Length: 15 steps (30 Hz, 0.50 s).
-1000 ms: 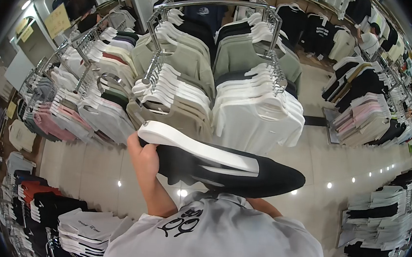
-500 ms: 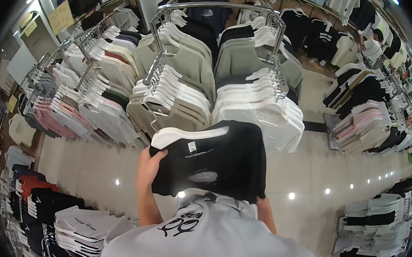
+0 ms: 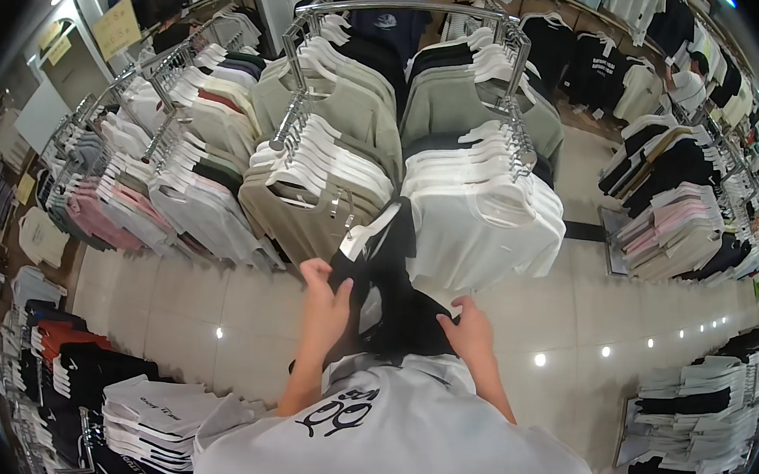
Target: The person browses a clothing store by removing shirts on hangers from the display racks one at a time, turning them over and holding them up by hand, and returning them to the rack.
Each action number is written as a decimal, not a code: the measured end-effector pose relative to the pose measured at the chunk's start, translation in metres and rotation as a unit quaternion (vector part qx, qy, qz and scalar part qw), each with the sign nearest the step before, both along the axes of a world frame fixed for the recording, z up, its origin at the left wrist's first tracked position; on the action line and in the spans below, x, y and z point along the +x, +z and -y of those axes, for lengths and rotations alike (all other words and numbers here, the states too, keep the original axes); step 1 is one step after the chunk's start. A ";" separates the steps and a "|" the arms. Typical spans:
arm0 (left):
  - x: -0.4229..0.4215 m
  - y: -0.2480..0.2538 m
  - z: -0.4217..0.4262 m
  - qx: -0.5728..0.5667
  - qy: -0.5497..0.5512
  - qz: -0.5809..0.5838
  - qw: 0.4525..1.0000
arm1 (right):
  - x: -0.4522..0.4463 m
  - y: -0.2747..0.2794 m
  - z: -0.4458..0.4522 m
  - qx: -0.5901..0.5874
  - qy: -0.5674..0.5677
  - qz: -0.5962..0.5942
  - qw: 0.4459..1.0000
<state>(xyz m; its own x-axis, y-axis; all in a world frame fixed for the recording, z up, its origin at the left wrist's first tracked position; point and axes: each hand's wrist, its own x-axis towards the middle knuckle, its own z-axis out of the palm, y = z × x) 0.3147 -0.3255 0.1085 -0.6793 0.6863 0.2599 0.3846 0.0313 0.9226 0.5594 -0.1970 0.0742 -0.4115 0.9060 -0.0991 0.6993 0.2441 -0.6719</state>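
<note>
Glossy tiles [image 3: 174, 309] lie beneath a rumpled black shirt [image 3: 408, 319] and white hanger [image 3: 356, 243]

A person extends both bare forearms [image 3: 494, 390] forward from the torso, the left hand [image 3: 325, 297] and right hand [image 3: 471, 330] set apart. The left thumb points forward, a bent finger opposite it; the remaining fingers appear curled, though they are hard to make out. The right hand turns inward, its thumb drawn near the bent fingers.
</note>
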 end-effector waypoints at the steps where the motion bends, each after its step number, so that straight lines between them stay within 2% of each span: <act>1: 0.005 0.003 0.001 -0.040 0.023 -0.053 0.998 | -0.005 0.012 0.001 -0.003 0.006 0.018 1.000; 2: 0.009 0.009 0.002 -0.031 -0.004 -0.079 0.996 | -0.009 0.019 0.001 -0.007 0.013 0.037 0.999; 3: 0.015 0.017 0.003 -0.058 -0.012 -0.017 0.998 | -0.010 0.021 -0.001 -0.006 0.015 0.037 0.999; 5: 0.001 -0.021 0.007 -0.044 -0.130 -0.178 0.974 | -0.011 0.024 -0.006 -0.046 0.072 -0.087 0.993; 6: 0.005 -0.019 0.007 -0.042 -0.126 -0.177 0.975 | -0.014 0.023 -0.007 -0.045 0.075 -0.085 0.993; 7: 0.015 -0.014 0.007 -0.032 -0.130 -0.134 0.982 | -0.019 0.020 -0.006 -0.179 0.055 -0.243 0.952; 8: 0.023 -0.008 0.007 -0.020 -0.134 -0.091 0.987 | -0.025 0.018 -0.004 -0.306 0.030 -0.390 0.868; 9: 0.031 -0.003 0.009 -0.019 -0.131 -0.091 0.987 | -0.030 0.023 0.000 -0.306 0.033 -0.388 0.869; 11: 0.049 0.008 0.014 -0.071 -0.150 -0.091 0.982 | -0.037 0.039 0.014 -0.370 0.028 -0.426 0.825; 13: 0.056 0.025 0.014 -0.065 -0.189 -0.076 0.977 | -0.038 0.045 0.018 -0.362 0.056 -0.400 0.840; 15: 0.058 0.024 0.011 -0.081 -0.166 -0.051 0.982 | -0.037 0.057 0.025 -0.318 0.102 -0.413 0.847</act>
<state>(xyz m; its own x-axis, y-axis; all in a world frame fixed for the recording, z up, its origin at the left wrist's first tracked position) 0.3729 -0.3369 0.1326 -0.3880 0.9030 0.1843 0.4875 0.0314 0.8725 0.5222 -0.2216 0.1308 -0.7199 0.6792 -0.1427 -0.0864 -0.2917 -0.9526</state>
